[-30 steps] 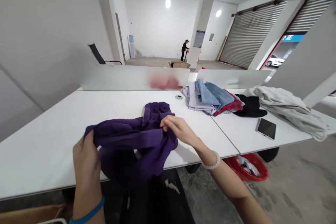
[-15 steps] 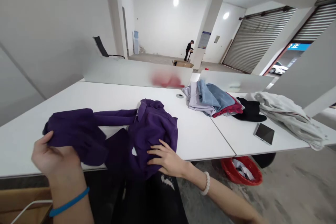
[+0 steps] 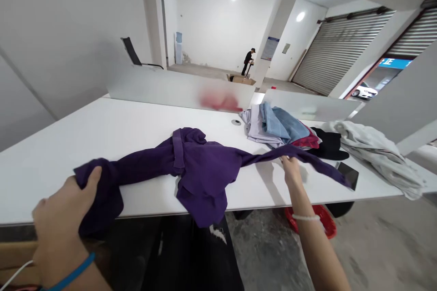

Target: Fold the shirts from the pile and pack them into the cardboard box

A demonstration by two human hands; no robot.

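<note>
A purple long-sleeved top (image 3: 210, 166) lies bunched across the white table, its lower part hanging over the near edge. My left hand (image 3: 63, 209) is closed around the bunched cloth at its left end, thumb on top. Off to the right, my right hand (image 3: 291, 170) grips the narrow sleeve and holds it stretched out above the table. The loose end of that sleeve trails further right, partly covering a dark-screened phone or tablet (image 3: 348, 176). Cloth hides some of my right fingers.
Folded clothes (image 3: 259, 127) in lilac, blue and red lie at the back right, beside a black cloth (image 3: 327, 143) and a pale grey garment (image 3: 375, 154). A frosted divider (image 3: 153, 86) lines the table's far edge. Below stands a red-lined bin (image 3: 327, 223). A person (image 3: 248, 61) is far off.
My right hand has left the middle of the top and moved right, drawing a sleeve out sideways. My left hand keeps its hold, and the top is more spread out.
</note>
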